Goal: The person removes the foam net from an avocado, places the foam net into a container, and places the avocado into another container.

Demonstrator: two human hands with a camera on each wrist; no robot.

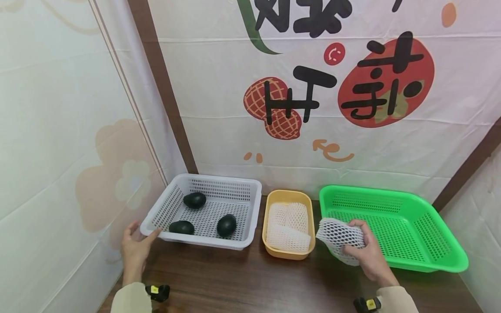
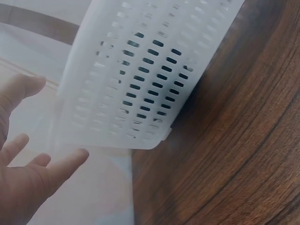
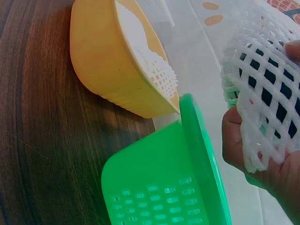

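Note:
With fingers spread, my left hand (image 1: 135, 251) is at the near left corner of a white plastic basket (image 1: 203, 244); whether the fingertips touch its rim I cannot tell. Three dark green avocados (image 1: 226, 225) lie apart inside that basket. My right hand (image 1: 369, 256) grips a white foam net sleeve (image 1: 340, 240) over the left edge of a green basket (image 1: 395, 237). Through the mesh of the foam net (image 3: 269, 93) in the right wrist view, a dark avocado shows, mostly covered.
Between the two larger baskets stands a small yellow basket (image 1: 288, 255) holding several white foam nets (image 1: 289, 238). All three baskets sit on a dark wooden table (image 1: 219, 278). A printed cloth (image 1: 219, 130) hangs behind them, with cloth walls at both sides.

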